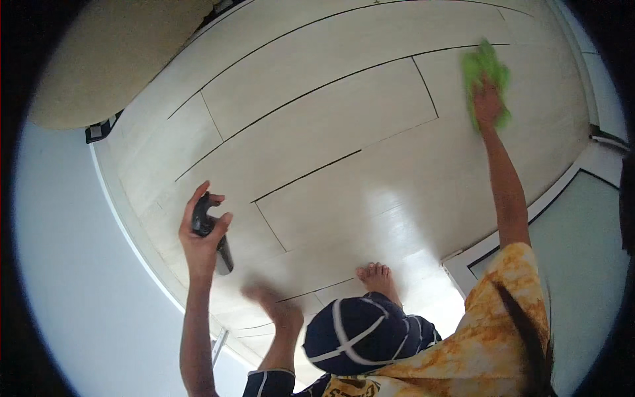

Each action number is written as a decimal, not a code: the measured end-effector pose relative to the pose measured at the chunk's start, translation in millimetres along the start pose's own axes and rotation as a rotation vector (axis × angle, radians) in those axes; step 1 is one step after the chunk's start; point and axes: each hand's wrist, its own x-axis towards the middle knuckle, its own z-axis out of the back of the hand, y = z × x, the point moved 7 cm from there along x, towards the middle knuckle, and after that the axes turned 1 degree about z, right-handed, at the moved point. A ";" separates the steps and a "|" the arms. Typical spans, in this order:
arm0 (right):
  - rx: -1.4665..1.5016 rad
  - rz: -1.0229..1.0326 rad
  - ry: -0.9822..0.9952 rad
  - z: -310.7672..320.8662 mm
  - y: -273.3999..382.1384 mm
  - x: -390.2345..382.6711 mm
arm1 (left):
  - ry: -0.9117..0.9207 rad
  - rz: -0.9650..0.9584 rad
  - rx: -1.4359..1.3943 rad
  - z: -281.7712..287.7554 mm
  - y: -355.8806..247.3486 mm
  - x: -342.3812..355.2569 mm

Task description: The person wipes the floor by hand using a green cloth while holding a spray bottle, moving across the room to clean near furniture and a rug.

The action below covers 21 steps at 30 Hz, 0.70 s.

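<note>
With my left hand (pixel 198 241) I grip a dark spray bottle (pixel 225 257) by its black trigger head, a little above the floor at the left. Some fingers are wrapped round the head and the thumb lies along its side. My right arm is stretched far out to the right. There my right hand (pixel 488 102) presses on a bright green cloth (pixel 475 69) against the pale plank floor (pixel 317 145). The cloth is crumpled, spreads out round the fingers and is blurred by motion. Most of the right fingertips are lost in that blur.
A beige rounded piece of furniture (pixel 119 59) with a dark foot (pixel 102 130) stands at the far left. A pale wall (pixel 73 245) runs along the left. At the right is a white-framed greenish panel (pixel 575 238). My bare feet (pixel 377 276) are on the floor near me.
</note>
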 end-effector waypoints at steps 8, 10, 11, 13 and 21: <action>-0.131 -0.672 0.038 30.7 -282.0 -208.3 | -0.029 0.042 -0.165 -43.8 2.9 -85.5; -0.462 -0.162 -0.358 100.4 -258.0 -111.5 | -0.105 0.061 -0.382 -21.1 5.5 -112.6; -0.714 -0.258 -0.022 36.4 -198.8 -120.2 | -0.162 0.113 -0.356 -27.6 24.8 -123.6; -0.282 -0.018 -0.039 -17.1 25.5 -121.3 | -0.351 0.165 -0.345 9.1 51.5 -164.1; 0.561 0.796 0.320 36.8 533.3 -289.8 | -0.481 0.131 -0.483 2.5 63.5 -187.6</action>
